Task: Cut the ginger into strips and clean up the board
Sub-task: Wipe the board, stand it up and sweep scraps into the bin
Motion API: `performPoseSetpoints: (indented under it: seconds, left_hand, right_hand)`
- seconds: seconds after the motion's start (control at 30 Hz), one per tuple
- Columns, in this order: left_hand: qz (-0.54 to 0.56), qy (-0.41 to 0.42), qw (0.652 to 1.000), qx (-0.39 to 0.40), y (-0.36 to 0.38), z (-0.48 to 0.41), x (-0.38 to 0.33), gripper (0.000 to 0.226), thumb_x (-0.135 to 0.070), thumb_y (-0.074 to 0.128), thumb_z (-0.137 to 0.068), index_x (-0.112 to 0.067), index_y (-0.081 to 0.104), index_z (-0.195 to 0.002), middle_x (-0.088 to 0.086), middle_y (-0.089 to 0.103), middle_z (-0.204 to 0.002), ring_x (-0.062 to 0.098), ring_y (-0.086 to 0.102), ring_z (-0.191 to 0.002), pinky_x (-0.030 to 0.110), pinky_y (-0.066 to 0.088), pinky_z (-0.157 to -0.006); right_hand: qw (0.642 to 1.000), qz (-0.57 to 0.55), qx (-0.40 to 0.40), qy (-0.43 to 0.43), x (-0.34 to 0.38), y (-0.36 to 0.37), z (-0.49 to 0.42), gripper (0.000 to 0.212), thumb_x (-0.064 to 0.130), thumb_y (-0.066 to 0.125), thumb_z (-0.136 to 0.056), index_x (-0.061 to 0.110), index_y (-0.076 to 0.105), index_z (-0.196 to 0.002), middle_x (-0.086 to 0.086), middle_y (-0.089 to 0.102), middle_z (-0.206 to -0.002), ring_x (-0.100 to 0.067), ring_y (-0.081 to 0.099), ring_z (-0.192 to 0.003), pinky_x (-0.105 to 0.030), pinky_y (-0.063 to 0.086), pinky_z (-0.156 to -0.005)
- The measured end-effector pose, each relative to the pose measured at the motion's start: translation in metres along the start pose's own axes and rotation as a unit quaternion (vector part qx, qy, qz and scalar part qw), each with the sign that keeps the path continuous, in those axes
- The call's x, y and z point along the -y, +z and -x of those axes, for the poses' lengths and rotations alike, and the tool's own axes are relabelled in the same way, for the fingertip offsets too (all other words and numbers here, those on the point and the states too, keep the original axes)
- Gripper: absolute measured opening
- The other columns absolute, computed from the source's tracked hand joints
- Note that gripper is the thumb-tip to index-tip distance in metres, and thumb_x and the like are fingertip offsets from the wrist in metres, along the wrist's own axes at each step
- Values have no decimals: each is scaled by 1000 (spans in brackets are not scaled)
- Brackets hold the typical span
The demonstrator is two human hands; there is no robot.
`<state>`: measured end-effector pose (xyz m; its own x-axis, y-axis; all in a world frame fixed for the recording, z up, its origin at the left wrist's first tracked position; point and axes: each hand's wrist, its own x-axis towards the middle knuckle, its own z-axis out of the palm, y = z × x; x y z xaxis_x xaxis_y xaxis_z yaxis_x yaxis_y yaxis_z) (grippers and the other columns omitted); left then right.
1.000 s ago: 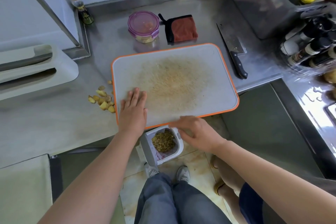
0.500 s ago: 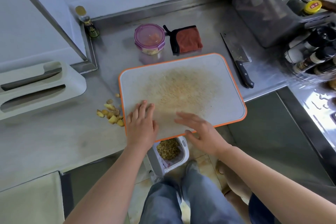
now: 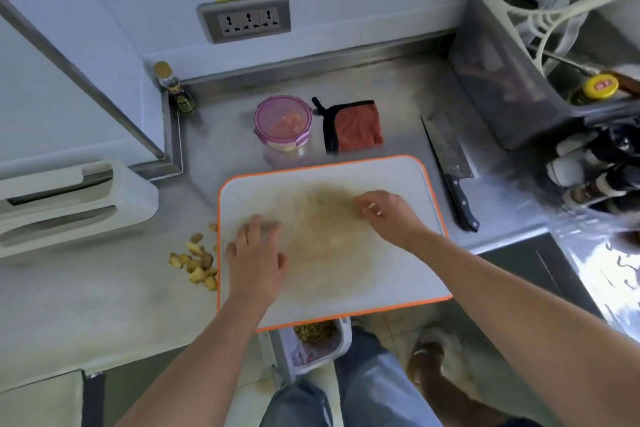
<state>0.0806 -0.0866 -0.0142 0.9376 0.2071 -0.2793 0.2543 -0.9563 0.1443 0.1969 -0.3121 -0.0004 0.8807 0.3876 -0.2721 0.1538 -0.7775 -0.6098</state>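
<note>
A white cutting board with an orange rim lies on the steel counter, its near edge jutting over the counter's front. A yellowish ginger stain covers its middle. My left hand rests flat on the board's left part, fingers spread. My right hand is over the stained middle with fingers bent down onto the surface; small ginger bits cling to its fingers. Ginger trimmings lie on the counter just left of the board. A cleaver lies to the right of the board.
A small white bin with ginger scraps stands on the floor under the board's near edge. Behind the board sit a purple-lidded container and an orange cloth. A dark rack and bottles crowd the right; a white holder sits left.
My right hand has moved from the board's near edge by the bin up onto the stained middle. The left hand stays pressed on the board. The camera has tilted upward.
</note>
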Motion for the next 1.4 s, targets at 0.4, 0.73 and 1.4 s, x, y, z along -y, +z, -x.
performPoseSetpoints:
  seconds: [0.4, 0.73, 1.4]
  left_hand:
    - [37, -77, 996, 14, -19, -29, -12, 27, -26, 49, -92, -25, 51, -119, 3, 38, -125, 26, 38, -116, 37, 45, -86]
    - [81, -84, 993, -8, -26, -45, -18, 25, -20, 48, -93, -15, 57, -116, 11, 46, -116, 30, 44, -112, 38, 44, -88]
    - [741, -263, 599, 152, -46, -12, -71, 43, -45, 47, -98, -8, 67, -106, 12, 72, -97, 26, 70, -82, 35, 57, -69]
  right_hand:
    - [982, 169, 72, 38, 18, -8, -109, 46, 38, 46, -96, 24, 44, -140, -2, -3, -161, -20, -11, -147, -42, 3, -117]
    - [959, -230, -163, 18, 38, -37, -93, 22, 10, 66, -85, 20, 69, -105, 1, 70, -104, -14, 64, -93, -29, 52, -83]
    - [938, -289, 180, 67, 69, 16, 46, 73, 33, 80, -76, 14, 37, -132, -6, 52, -123, -16, 64, -99, -28, 55, -75]
